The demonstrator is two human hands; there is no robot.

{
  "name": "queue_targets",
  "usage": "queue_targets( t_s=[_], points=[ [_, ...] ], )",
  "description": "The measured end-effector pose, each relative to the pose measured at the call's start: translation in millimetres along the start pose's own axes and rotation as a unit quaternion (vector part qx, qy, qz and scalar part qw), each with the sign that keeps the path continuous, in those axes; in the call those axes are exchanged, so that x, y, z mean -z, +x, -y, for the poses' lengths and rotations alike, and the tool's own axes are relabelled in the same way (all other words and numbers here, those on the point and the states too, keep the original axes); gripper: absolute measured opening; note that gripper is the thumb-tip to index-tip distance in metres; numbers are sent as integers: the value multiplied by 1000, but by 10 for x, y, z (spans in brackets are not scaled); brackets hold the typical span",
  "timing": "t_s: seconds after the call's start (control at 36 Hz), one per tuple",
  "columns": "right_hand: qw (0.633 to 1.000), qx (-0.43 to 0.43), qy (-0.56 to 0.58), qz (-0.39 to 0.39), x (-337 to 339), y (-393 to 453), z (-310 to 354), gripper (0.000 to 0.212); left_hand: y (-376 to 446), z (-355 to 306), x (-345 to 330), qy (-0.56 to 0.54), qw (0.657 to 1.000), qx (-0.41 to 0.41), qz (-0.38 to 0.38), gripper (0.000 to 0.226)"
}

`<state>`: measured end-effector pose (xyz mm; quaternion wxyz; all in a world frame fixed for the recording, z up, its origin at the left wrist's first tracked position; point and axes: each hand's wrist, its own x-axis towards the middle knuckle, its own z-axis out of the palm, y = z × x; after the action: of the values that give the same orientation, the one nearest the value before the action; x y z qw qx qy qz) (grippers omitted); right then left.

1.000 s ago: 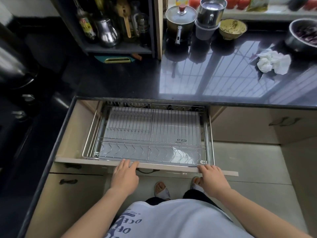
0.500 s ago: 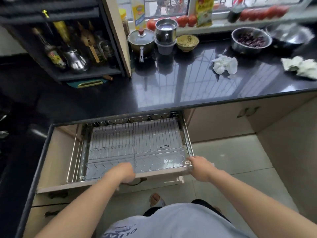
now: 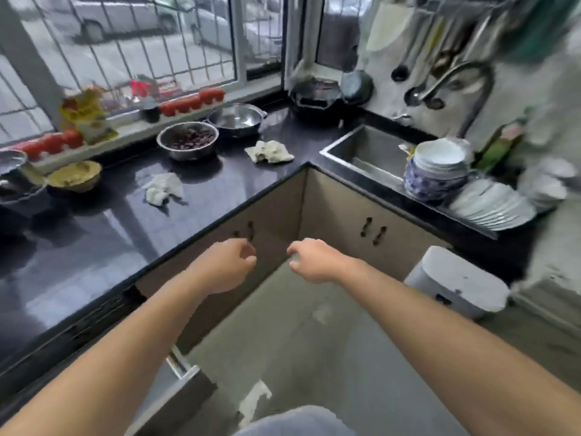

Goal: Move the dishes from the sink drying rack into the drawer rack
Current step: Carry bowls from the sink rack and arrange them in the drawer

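The dishes stand to the right of the sink: a stack of blue-patterned bowls, a row of white plates leaning on edge, and more white dishes behind them, blurred. My left hand and my right hand hang in the air in front of the corner cabinets, fingers loosely curled, holding nothing. Only a corner of the pulled-out drawer rack shows at the lower left, under my left forearm.
The black L-shaped countertop carries a steel bowl of dark fruit, a steel pan, a yellow bowl and two crumpled cloths. A tap arches over the sink. A white bin stands on the floor at right.
Both hands have let go of the drawer front and lifted. The view has swung right, from the open drawer rack to the corner sink and the dishes.
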<state>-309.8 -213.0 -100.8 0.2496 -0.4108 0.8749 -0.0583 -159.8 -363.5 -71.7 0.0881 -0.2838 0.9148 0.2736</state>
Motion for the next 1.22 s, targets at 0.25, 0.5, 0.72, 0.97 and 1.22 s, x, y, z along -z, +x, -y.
queue_targets(
  t_s=[0.25,0.5,0.72,0.97,1.22],
  points=[
    [969,-184,139,-92,695,-721,-1999,39,685,-1723,-551,10,995,-93,33,21],
    [914,-267,259,-164,769,-740,-2981,31,1328,-2483,-846,-31,987,-130,88,23],
    [898,-292,285,-165,1086,33,-3150,30,2382,-2554,-636,-60,986,-130,88,14],
    [869,-336,300,-203,1462,617,-3509,17,3337,-2864,-409,-109,980,-117,121,26],
    [811,-389,385,-208,1356,918,-4237,26,3916,-3231,-449,-128,980,-75,129,27]
  ],
)
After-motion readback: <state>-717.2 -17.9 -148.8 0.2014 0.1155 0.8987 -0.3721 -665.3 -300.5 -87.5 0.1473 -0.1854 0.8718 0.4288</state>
